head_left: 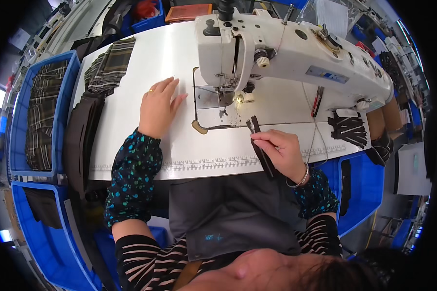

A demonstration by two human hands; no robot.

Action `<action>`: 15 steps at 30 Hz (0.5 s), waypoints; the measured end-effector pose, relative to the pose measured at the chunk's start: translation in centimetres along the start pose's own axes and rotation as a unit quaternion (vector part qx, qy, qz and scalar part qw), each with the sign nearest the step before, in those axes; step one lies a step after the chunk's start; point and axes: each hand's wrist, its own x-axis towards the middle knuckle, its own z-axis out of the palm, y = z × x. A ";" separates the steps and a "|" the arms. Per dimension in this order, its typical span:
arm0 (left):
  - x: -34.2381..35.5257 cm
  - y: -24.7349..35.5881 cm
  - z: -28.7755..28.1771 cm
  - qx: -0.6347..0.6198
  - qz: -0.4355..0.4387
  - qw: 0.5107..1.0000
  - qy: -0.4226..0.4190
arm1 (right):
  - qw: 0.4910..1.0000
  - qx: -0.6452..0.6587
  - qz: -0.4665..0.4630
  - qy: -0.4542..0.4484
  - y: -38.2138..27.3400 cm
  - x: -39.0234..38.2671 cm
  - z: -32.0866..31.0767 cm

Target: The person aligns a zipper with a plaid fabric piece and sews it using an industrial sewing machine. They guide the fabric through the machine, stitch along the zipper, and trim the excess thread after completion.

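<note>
My left hand [159,107] rests on the white sewing table [150,63], left of the needle area, its fingers stretched out and holding nothing. Between thumb and fingers my right hand [282,151] pinches a black zipper [262,156], which slants over the table's front edge. The zipper's upper end forks into two tapes, with a bit of pale metal near the fork. Just beyond both hands stands a white sewing machine [296,48], its presser foot [226,97] over the metal plate. Several more black zippers [348,130] lie in a pile at the table's right end.
Plaid fabric pieces [109,65] and dark folded fabric [82,140] lie along the table's left side. Blue bins [69,104] stand to the left and a blue bin [361,194] at the lower right. A red-and-black tool [317,101] lies beneath the machine arm.
</note>
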 end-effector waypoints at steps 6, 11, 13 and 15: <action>-2.4 5.5 -2.7 -0.258 -0.067 0.958 -0.105 | 0.998 0.034 -0.038 -0.022 0.8 0.9 1.3; -1.4 4.5 -2.1 -0.210 -0.047 0.972 -0.094 | 0.926 -0.220 -0.308 -0.005 2.7 3.4 0.4; -1.5 2.4 -2.0 -0.154 -0.059 0.983 -0.076 | 0.904 -0.254 -0.343 -0.044 2.7 4.5 -0.7; -1.1 -0.3 -2.0 -0.082 -0.052 0.995 -0.036 | 0.878 -0.286 -0.380 -0.049 3.3 5.8 -1.1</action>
